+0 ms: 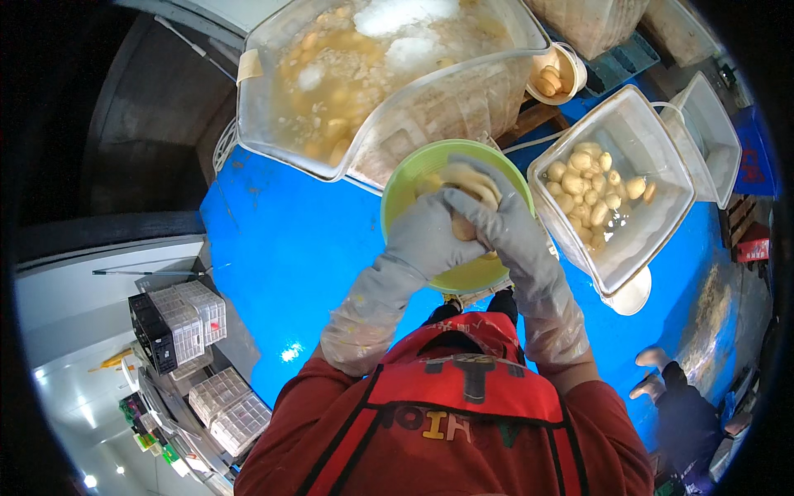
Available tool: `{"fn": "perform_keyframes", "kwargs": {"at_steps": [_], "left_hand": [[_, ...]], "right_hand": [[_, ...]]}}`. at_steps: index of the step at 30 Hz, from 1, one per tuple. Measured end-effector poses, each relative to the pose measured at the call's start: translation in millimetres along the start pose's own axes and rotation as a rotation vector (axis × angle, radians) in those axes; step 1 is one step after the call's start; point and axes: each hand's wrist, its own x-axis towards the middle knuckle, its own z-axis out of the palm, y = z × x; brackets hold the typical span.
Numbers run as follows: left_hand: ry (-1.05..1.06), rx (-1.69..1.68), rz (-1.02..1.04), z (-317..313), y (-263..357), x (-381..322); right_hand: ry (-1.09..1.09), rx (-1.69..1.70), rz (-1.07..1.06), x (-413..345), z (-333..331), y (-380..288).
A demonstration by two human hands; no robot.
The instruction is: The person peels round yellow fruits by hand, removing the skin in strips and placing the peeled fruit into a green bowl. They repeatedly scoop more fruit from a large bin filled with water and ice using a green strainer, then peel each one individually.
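Note:
Both my hands wear long grey rubber gloves over a green plastic basin (397,180). My left hand (428,232) and my right hand (502,204) are close together around a rounded brownish piece (463,227), which is partly hidden by the gloves. A pale yellowish piece (474,183) shows between the gloved fingers, and another yellowish piece lies behind them. What exactly these pieces are cannot be told. The gloves hide much of the basin's inside.
A large plastic tub (428,118) of cloudy liquid and ice stands ahead. At right, a white tub (651,142) holds several pale rounded pieces (586,186) in liquid. A small bucket (574,68) holds several more. Plastic crates (229,409) stand at left; a person (688,421) is at lower right.

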Motion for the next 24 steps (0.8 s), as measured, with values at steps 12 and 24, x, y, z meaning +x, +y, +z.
{"fn": "perform_keyframes", "kwargs": {"at_steps": [12,24], "left_hand": [[0.332,-0.471,0.241,25.0,-7.8,3.9],[0.267,-0.161,0.247,4.6,9.2,-6.9]], "right_hand": [[0.276,0.973,0.085,29.4,-33.2,61.2],[0.217,0.227,0.084,8.2,-30.8,14.5]]}}
